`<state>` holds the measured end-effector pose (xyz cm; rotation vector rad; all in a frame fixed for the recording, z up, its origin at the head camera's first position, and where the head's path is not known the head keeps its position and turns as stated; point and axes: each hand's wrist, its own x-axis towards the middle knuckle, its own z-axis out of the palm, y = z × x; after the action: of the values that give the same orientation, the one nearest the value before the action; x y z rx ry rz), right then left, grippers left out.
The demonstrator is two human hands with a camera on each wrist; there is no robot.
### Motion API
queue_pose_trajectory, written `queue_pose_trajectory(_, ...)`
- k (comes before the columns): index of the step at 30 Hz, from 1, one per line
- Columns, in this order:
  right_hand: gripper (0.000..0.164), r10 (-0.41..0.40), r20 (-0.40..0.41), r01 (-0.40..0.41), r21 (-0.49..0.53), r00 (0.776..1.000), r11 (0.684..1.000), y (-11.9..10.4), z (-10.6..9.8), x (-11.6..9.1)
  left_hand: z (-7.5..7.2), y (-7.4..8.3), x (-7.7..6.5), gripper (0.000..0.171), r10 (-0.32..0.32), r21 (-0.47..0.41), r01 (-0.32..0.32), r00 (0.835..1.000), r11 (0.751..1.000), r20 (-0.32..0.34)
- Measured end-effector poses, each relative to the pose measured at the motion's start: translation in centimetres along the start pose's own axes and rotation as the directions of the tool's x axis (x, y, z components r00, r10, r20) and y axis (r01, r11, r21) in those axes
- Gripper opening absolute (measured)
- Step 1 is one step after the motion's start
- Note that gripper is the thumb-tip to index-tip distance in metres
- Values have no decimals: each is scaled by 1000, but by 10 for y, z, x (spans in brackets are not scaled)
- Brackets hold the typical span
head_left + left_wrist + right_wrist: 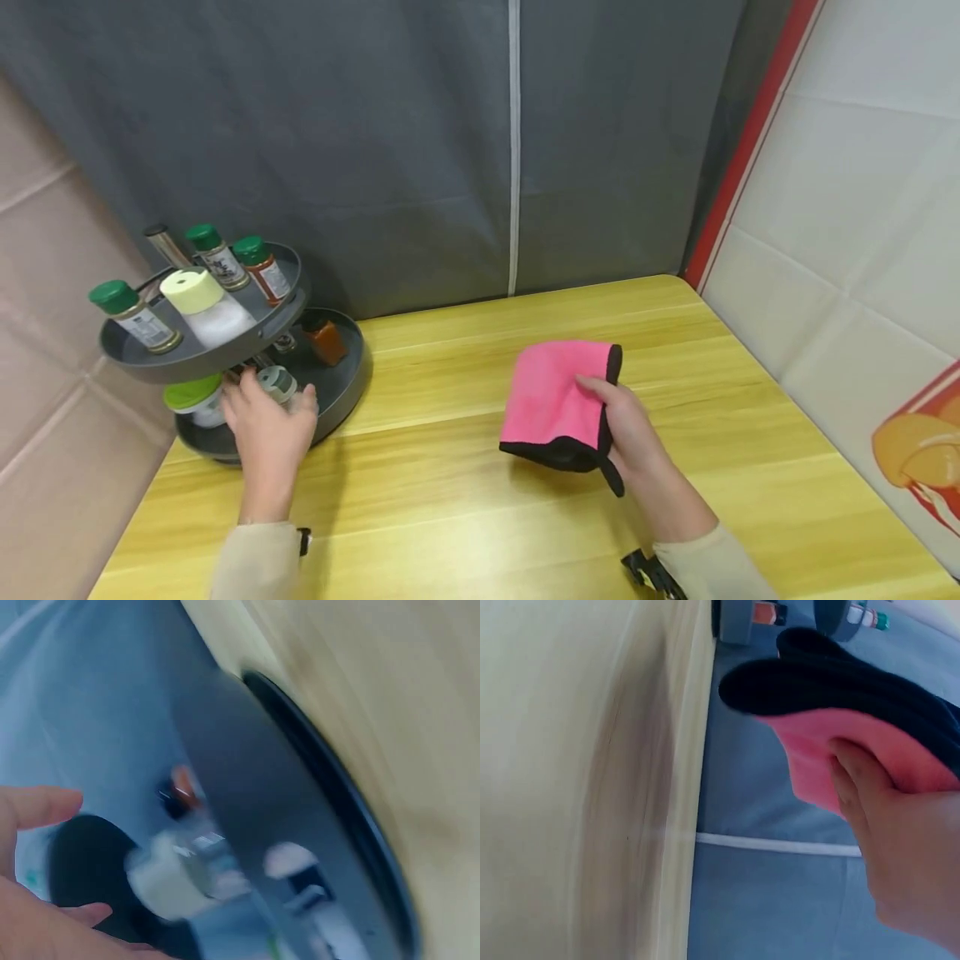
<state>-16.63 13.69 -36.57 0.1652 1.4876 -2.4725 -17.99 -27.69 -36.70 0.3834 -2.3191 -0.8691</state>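
Note:
My right hand (630, 421) grips a folded pink cloth (555, 392) with black edging, thumb on its pink face, held above the table. A small black loop (611, 477) dangles from the cloth's corner. At the two-tier grey rack, my left hand (270, 425) reaches toward the lower tray (348, 375), its thumb and fingers spread on either side of a clear jar with a grey-green lid (277, 382). Seen from the left wrist, that hand (45, 900) has its fingers apart, with a gap between them and a blurred white-lidded jar (165, 877).
On the upper tray (180, 362) stand green-capped spice jars (146, 325) and a white bottle with a pale yellow cap (213, 308). The lower tray also bears a green-lidded container (195, 396) and an orange-brown jar (326, 343). A grey curtain (412, 167) hangs behind the wooden table (450, 483).

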Motion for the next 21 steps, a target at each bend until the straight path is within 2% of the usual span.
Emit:
queue_pose_trajectory(3,35,45,13,-45,-47,999,998,2,8,15,4,19,-13,69,97,-3,-97,995,995,-19)
queue_pose_trajectory(6,34,81,27,-77,-123,996,989,10,20,30,13,38,-21,57,180,-52,-182,983,982,-39)
queue_pose_trajectory(12,32,186,86,-164,-215,979,963,41,41,44,33,66,-33,50,259,-138,-258,966,956,-7)
queue_pose_trajectory(15,27,204,101,-175,-242,974,954,52,38,46,41,73,-37,48,309,-130,-307,951,943,-5)
queue_pose_trajectory(17,26,182,78,-157,-256,980,954,53,32,46,44,76,-40,48,331,-120,-328,944,937,-1)
queue_pose_trajectory(21,43,145,19,-132,-302,989,944,42,16,47,47,79,-44,49,326,-108,-321,945,941,30)
